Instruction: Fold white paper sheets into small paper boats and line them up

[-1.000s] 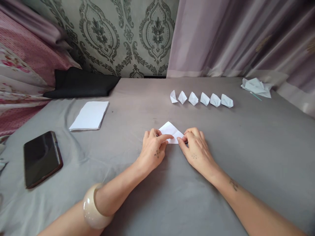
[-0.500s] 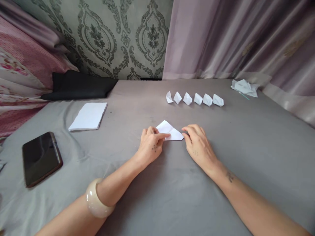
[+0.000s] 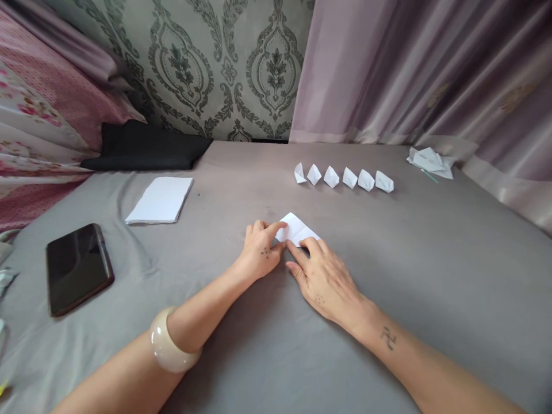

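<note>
A small folded white paper (image 3: 297, 230) lies flat on the grey bedsheet (image 3: 388, 276) in the middle of the view. My left hand (image 3: 260, 251) rests at its left corner with fingers curled, the fingertips pinning the paper down. My right hand (image 3: 321, 273) lies palm down over the paper's near edge, fingers pressed flat on it. Beyond the paper stands a row of several small folded white paper boats (image 3: 344, 177).
A stack of white paper sheets (image 3: 160, 199) lies to the left, a black phone (image 3: 78, 268) nearer me on the left. A black cloth (image 3: 146, 153) and pink bedding (image 3: 38, 132) sit at the back left. Crumpled paper (image 3: 429, 161) lies by the curtain at the right.
My right hand has slid left from the paper's right corner onto its near edge, covering more of it. My left hand stays at the left corner.
</note>
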Available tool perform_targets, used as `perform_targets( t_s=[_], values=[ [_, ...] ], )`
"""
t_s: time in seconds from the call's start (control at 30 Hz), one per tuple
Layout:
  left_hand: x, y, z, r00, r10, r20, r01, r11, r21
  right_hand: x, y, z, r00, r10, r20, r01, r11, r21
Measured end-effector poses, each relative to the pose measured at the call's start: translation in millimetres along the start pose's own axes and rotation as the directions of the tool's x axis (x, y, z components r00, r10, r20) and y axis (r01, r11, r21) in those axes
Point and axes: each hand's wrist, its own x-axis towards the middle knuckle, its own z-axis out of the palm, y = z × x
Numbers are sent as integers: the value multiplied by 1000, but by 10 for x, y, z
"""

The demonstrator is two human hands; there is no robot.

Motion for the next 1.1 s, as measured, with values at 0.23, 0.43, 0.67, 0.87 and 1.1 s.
perform_targets(
  t_s=[0.23, 0.43, 0.67, 0.87, 1.1],
  values=[
    [21, -84, 9, 991, -40, -126, 29, 995, -91, 9, -4, 18, 1000, 2, -21, -2, 1000, 2],
    [38, -49, -45, 988, -60, -143, 50, 996, -70, 1, -29, 33, 998, 45, -37, -45, 999, 5],
    [62, 11, -121, 987, -137, -82, 127, 986, -108, -24, -65, 54, 992, 109, -57, -112, 993, -48],
    [5, 51, -140, 995, -75, -67, 63, 984, -166, -4, 22, 51, 986, 129, -103, -134, 990, -40],
    [-161, 229, -139, 988, -153, -21, 149, 980, -134, -44, 99, 21, 988, 35, -150, -24, 997, 75]
  ],
)
